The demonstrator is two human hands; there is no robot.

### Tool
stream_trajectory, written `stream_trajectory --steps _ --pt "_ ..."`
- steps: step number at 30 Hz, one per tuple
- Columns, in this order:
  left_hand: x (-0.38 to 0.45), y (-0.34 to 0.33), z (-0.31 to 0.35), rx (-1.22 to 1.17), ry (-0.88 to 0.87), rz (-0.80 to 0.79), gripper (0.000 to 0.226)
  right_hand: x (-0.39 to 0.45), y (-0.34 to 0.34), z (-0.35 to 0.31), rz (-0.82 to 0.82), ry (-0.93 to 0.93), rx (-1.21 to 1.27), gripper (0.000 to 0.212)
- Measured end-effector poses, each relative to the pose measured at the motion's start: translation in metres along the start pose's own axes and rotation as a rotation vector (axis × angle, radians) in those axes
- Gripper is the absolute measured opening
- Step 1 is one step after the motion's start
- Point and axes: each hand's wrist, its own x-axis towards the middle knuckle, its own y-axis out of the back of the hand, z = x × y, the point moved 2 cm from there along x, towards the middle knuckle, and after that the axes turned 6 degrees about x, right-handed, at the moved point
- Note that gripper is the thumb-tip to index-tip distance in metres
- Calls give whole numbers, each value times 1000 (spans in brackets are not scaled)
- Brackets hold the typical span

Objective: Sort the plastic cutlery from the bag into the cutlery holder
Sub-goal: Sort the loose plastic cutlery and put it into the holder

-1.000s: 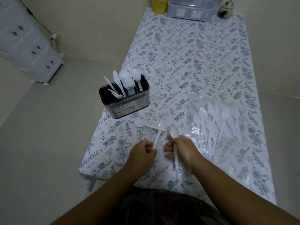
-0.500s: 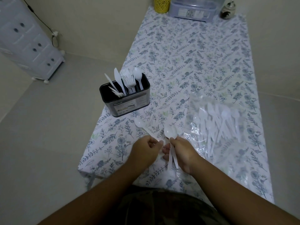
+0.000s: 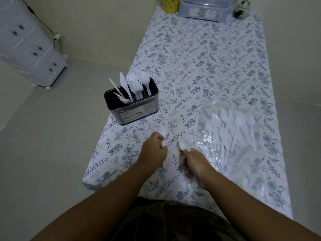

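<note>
A black cutlery holder [image 3: 135,112] stands on the floral tablecloth, with white knives, forks and a spoon upright in it. To the right lies a clear plastic bag [image 3: 232,134] with several white plastic pieces inside. My right hand [image 3: 196,164] grips white spoons [image 3: 184,146], their bowls sticking up above my fist. My left hand [image 3: 153,151] curls round another white spoon [image 3: 163,132], whose bowl shows faintly beyond my knuckles. Both hands hover near the table's front edge, between the holder and the bag.
The tablecloth [image 3: 199,66] covers a long table running away from me. At its far end stand a yellow cup [image 3: 171,4], a grey plastic box [image 3: 205,9] and a small dark jar [image 3: 242,9]. A white drawer unit [image 3: 29,47] stands on the floor to the left.
My hands have moved apart. The left hand passed one spoon to the right hand's bundle and has picked up the spoon that lay on the cloth.
</note>
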Motion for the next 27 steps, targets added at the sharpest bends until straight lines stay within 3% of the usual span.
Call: stream_trajectory --steps 3,7,13,18,24,27 --pt "-28 -4 10 -249 35 -45 24 -1 -2 -2 -11 -2 23 27" --pt "-42 -14 14 -510 170 -105 5 -7 -9 -10 -56 30 73 22" --pt "-43 -14 15 -474 207 5 4 -8 -16 -17 -85 172 98 26" --pt "-42 -10 13 -585 208 -18 9 -6 -17 -15 -159 233 3 32" --pt "-42 -4 9 -602 112 -49 15 -1 -7 -15 -158 262 202 9" --pt "-41 -2 6 -545 92 -39 19 0 -8 -15 -131 308 116 9"
